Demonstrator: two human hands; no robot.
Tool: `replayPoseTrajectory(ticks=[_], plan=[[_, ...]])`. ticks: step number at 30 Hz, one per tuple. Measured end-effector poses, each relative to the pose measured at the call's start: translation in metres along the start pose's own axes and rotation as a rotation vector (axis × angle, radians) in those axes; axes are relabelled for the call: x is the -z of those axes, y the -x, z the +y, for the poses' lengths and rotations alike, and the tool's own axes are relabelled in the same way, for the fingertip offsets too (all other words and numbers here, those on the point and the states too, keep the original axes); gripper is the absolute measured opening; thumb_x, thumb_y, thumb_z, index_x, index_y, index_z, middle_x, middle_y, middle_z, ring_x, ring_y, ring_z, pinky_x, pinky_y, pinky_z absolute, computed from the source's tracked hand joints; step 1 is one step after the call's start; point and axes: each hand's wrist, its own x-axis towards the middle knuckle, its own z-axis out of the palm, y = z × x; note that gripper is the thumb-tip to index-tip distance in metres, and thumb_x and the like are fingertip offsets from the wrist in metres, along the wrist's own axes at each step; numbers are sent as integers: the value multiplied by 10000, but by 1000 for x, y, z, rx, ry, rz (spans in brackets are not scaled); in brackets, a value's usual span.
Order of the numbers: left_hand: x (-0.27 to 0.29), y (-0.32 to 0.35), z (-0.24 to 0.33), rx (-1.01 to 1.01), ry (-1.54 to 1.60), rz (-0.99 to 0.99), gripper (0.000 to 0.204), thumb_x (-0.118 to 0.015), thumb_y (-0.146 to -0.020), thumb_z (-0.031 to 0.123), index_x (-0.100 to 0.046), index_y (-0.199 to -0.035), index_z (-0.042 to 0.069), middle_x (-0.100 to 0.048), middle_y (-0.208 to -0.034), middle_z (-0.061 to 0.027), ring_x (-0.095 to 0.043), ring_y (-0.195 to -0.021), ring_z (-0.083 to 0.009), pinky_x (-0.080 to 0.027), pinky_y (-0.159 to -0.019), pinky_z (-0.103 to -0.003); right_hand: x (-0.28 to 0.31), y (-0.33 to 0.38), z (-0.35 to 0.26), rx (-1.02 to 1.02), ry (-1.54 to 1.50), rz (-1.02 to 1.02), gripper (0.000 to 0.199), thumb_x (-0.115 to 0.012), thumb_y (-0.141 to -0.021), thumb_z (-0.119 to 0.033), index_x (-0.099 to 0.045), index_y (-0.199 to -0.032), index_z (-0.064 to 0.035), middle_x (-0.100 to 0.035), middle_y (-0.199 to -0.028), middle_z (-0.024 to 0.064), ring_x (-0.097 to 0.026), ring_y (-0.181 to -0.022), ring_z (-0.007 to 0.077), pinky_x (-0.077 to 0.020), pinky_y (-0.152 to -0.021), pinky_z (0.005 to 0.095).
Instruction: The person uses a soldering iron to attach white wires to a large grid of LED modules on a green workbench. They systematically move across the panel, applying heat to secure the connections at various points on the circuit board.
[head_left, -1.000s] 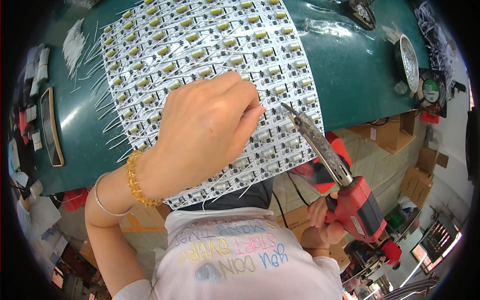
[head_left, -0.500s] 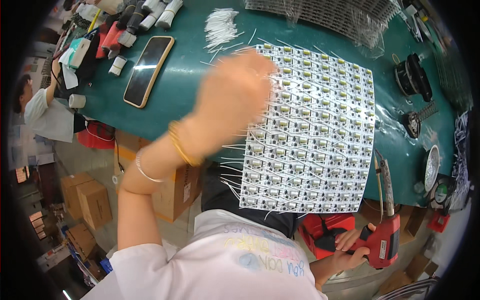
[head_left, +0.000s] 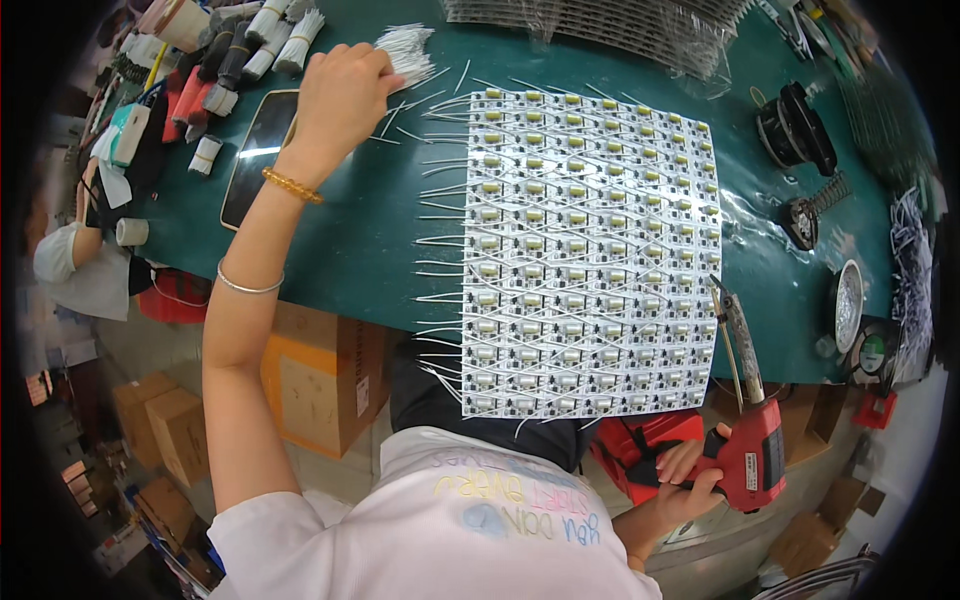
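My left hand reaches over the far left of the bench, fingers bent together at the near-left edge of a pile of short white wires. Whether a wire is between the fingertips is hidden. In my right hand, low on the right, is the handle of a red soldering gun, its long metal tip pointing up beside the panel's right edge. Between my hands lies a large white circuit board panel with rows of small components. Thin white wires cross it and stick out past its left edge.
A phone lies beside my left forearm, with bundled wires beyond it. Stacked panels in plastic stand at the back. To the right are a black round holder, a coiled stand and a metal bowl. Another person works far left.
My left hand has moved from the panel's upper left up and left to the wire pile. My right hand still holds the soldering gun. The whole view has shifted slightly.
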Motion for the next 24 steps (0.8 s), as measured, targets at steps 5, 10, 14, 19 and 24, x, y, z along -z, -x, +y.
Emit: replayPoseTrajectory(ticks=[5,10,14,19,24], plan=[[8,-2,-1,65,-21,-83,152,-610,-856,180,-620,-810,36,-628,-744,-99,-582,-698,-284,-416,-693,-368,1,2,2,10,-20,16,632,-508,-946,-421,-348,-1278,92,-430,-522,30,-412,-422,128,-397,-435,268],[15,2,-4,148,168,-69,140,-600,-865,159,-623,-863,21,-627,-697,-112,-598,-678,-286,-428,-608,-344,2,6,4,-4,-32,30,634,-506,-945,-426,-346,-1280,88,-421,-519,30,-399,-419,127,-388,-432,270],[40,5,-3,243,194,-263,164,-613,-861,172,-622,-863,8,-615,-650,-119,-585,-581,-221,-417,-554,-319,3,10,4,-15,-35,42,644,-501,-947,-428,-334,-1285,94,-421,-521,30,-402,-427,128,-391,-439,273],[66,5,28,336,436,-309,156,-626,-871,143,-617,-831,-7,-566,-630,-22,-485,-571,-80,-373,-541,-235,8,13,2,-35,-66,40,670,-507,-940,-442,-327,-1286,102,-421,-526,22,-416,-450,126,-398,-460,269],[92,25,115,198,783,-276,106,-654,-838,80,-623,-797,-13,-563,-666,-14,-479,-611,-74,-385,-590,-222,9,18,1,-21,-36,32,700,-503,-924,-497,-344,-1267,92,-427,-524,13,-423,-421,123,-409,-440,267]])
